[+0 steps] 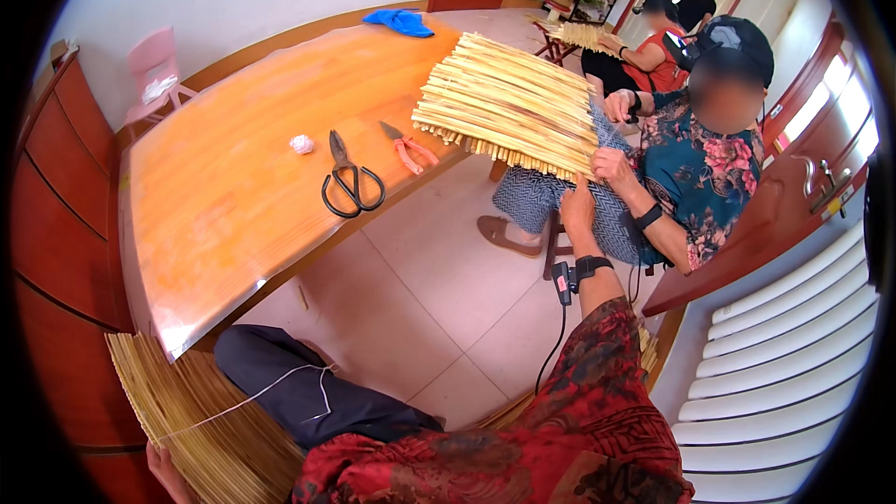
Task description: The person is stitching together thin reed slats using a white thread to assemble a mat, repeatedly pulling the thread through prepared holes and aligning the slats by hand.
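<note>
My right hand (578, 209) reaches forward to the near right corner of a pale reed mat (509, 103), its fingers closed at the edge beside a co-worker's hand (611, 168). That mat lies partly on the table's right end and partly over the co-worker's lap. At the lower left, my left hand (166, 472) grips the outer edge of another reed mat (201, 415), which stands by my leg; most of this hand is cut off by the picture's rim. A thin white string (247, 399) runs from this mat across my dark trouser leg.
On the wooden table (233, 149) lie black-handled scissors (347, 182), pliers with pink handles (408, 149), a small pinkish-white ball (301, 144) and a blue cloth (399, 22). A white radiator (775, 355) stands at the right. Other people work at the back.
</note>
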Action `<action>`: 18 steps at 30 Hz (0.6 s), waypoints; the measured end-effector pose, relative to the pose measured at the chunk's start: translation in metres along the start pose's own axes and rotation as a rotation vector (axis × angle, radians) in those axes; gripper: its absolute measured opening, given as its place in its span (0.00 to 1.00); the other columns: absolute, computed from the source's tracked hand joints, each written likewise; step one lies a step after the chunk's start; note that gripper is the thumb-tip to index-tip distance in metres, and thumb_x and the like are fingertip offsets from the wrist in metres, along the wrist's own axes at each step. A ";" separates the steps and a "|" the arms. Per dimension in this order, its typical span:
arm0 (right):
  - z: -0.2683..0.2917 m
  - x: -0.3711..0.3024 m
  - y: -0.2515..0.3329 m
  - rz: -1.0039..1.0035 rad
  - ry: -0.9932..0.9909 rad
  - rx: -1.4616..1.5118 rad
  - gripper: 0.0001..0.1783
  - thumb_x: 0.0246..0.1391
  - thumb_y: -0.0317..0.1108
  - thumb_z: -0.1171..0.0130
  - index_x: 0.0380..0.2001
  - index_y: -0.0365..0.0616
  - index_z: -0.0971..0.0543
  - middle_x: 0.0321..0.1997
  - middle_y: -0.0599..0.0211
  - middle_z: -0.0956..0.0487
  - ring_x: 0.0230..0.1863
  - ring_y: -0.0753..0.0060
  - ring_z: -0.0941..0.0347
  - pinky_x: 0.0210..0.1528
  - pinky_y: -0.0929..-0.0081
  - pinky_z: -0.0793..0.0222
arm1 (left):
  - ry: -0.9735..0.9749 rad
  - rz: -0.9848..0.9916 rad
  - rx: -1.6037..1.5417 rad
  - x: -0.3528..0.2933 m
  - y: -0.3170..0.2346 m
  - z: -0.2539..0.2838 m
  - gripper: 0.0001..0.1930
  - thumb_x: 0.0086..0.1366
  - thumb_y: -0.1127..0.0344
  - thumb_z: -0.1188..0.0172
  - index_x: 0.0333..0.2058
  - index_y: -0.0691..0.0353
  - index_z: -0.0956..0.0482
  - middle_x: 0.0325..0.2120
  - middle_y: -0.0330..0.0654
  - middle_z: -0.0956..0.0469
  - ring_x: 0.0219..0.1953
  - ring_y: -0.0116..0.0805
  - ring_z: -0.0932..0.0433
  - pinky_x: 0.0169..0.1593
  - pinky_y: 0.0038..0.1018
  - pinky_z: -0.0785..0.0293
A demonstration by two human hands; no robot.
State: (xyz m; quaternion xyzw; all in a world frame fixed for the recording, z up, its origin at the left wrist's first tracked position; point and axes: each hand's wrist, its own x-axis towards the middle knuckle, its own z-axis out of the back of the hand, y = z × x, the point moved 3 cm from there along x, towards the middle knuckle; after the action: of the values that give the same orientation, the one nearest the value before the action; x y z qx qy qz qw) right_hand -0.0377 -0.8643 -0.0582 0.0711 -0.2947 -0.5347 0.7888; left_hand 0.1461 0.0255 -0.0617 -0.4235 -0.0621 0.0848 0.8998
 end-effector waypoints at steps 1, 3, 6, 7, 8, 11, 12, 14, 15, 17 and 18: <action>-0.005 0.002 -0.007 -0.029 0.026 0.090 0.27 0.52 0.28 0.49 0.57 0.42 0.35 0.30 0.42 0.23 0.31 0.44 0.24 0.35 0.56 0.30 | 0.011 -0.022 -0.004 0.003 0.006 -0.001 0.16 0.63 0.70 0.46 0.47 0.73 0.27 0.42 0.55 0.23 0.40 0.42 0.24 0.45 0.33 0.28; -0.003 -0.006 0.006 -0.091 0.147 0.141 0.26 0.55 0.29 0.49 0.58 0.42 0.37 0.32 0.40 0.23 0.36 0.39 0.26 0.38 0.52 0.31 | 0.047 -0.024 -0.185 0.009 0.021 -0.007 0.17 0.63 0.71 0.49 0.49 0.73 0.29 0.41 0.50 0.23 0.40 0.38 0.25 0.45 0.30 0.29; 0.003 -0.023 0.029 -0.033 0.081 0.012 0.29 0.56 0.30 0.50 0.61 0.44 0.41 0.33 0.41 0.22 0.37 0.40 0.25 0.39 0.53 0.31 | 0.102 -0.030 -0.343 0.011 0.027 -0.006 0.18 0.63 0.73 0.54 0.51 0.71 0.31 0.42 0.46 0.24 0.42 0.34 0.25 0.47 0.27 0.30; 0.002 -0.022 0.026 -0.055 0.106 -0.010 0.32 0.56 0.30 0.49 0.63 0.48 0.46 0.36 0.41 0.23 0.39 0.40 0.25 0.41 0.53 0.32 | 0.121 -0.032 -0.326 0.011 0.027 -0.006 0.18 0.63 0.74 0.55 0.52 0.71 0.31 0.43 0.46 0.24 0.44 0.34 0.26 0.48 0.28 0.31; 0.003 -0.020 0.025 -0.051 0.111 -0.010 0.32 0.56 0.30 0.49 0.63 0.48 0.46 0.36 0.41 0.23 0.39 0.40 0.25 0.41 0.53 0.32 | 0.118 -0.026 -0.324 0.011 0.027 -0.005 0.18 0.63 0.74 0.55 0.52 0.71 0.31 0.43 0.46 0.24 0.44 0.34 0.26 0.48 0.28 0.31; 0.014 0.002 0.013 -0.127 0.146 -0.036 0.34 0.55 0.29 0.51 0.65 0.51 0.48 0.41 0.39 0.24 0.44 0.42 0.26 0.44 0.54 0.32 | 0.121 -0.061 -0.287 0.013 0.033 -0.002 0.18 0.63 0.75 0.56 0.52 0.71 0.32 0.43 0.46 0.24 0.43 0.34 0.25 0.47 0.28 0.30; 0.009 0.006 0.008 -0.126 0.148 -0.035 0.34 0.55 0.29 0.51 0.65 0.51 0.48 0.41 0.39 0.24 0.44 0.42 0.26 0.44 0.54 0.32 | 0.107 -0.057 -0.297 0.016 0.043 0.001 0.18 0.63 0.75 0.55 0.51 0.71 0.31 0.42 0.46 0.24 0.42 0.34 0.25 0.46 0.27 0.29; 0.001 0.012 -0.009 -0.196 0.182 -0.173 0.32 0.57 0.31 0.53 0.64 0.54 0.46 0.42 0.40 0.23 0.43 0.44 0.25 0.44 0.52 0.32 | 0.105 -0.050 -0.319 0.021 0.055 -0.003 0.18 0.63 0.75 0.55 0.51 0.71 0.31 0.42 0.46 0.24 0.41 0.34 0.24 0.45 0.27 0.29; 0.001 0.012 -0.008 -0.205 0.214 -0.121 0.32 0.56 0.30 0.54 0.64 0.52 0.46 0.43 0.39 0.23 0.45 0.43 0.25 0.46 0.52 0.32 | 0.099 -0.044 -0.332 0.021 0.057 -0.003 0.17 0.63 0.74 0.55 0.51 0.71 0.31 0.42 0.46 0.23 0.41 0.33 0.24 0.45 0.27 0.29; 0.002 0.011 -0.008 -0.229 0.194 -0.039 0.32 0.56 0.30 0.54 0.64 0.51 0.47 0.43 0.38 0.23 0.45 0.42 0.26 0.46 0.53 0.33 | 0.092 -0.037 -0.347 0.021 0.062 -0.003 0.17 0.63 0.74 0.55 0.51 0.71 0.31 0.42 0.46 0.23 0.40 0.33 0.24 0.44 0.26 0.29; 0.001 0.007 -0.004 -0.257 0.179 0.049 0.33 0.56 0.30 0.54 0.65 0.50 0.47 0.43 0.38 0.24 0.45 0.41 0.26 0.47 0.53 0.33 | 0.091 -0.044 -0.334 0.020 0.062 0.000 0.17 0.63 0.74 0.55 0.50 0.71 0.30 0.42 0.45 0.23 0.41 0.33 0.24 0.45 0.26 0.29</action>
State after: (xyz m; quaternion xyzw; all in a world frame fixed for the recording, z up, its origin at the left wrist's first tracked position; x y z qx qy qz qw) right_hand -0.0398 -0.8719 -0.0559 0.1747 -0.2246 -0.6154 0.7351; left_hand 0.1593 0.0682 -0.1085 -0.5692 -0.0440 0.0342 0.8203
